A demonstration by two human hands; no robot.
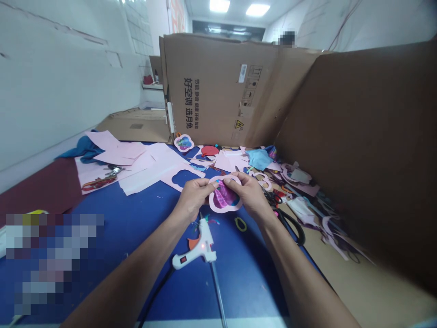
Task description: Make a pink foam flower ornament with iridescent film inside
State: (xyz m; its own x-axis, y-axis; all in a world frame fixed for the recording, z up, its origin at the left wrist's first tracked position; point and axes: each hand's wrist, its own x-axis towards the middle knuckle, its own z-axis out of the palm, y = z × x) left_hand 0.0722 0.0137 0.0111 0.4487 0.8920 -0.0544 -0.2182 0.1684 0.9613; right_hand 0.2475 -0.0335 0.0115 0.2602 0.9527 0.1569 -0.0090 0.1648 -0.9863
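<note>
Between my two hands is a flower-shaped pink paper frame (225,208) with shiny purple and blue fabric (224,197) filling its middle. My left hand (193,197) pinches its left upper edge, thumb on the front. My right hand (251,191) grips the upper right edge, its thumb also pressed on the front. Below my left hand a white hot glue gun (204,243) lies on the blue table, a red light glowing on its body and a glue stick (218,291) out of its back. A yellow-green ring (241,223) rests beneath the held piece.
Pink paper sheets (123,152) and a cut-out sheet (174,176) lie at the back left, with keys (115,171) on them. A similar flower piece (184,143) leans near the cardboard wall (218,95). Paper scraps, light blue fabric (260,158) and black-handled scissors (290,223) crowd the right.
</note>
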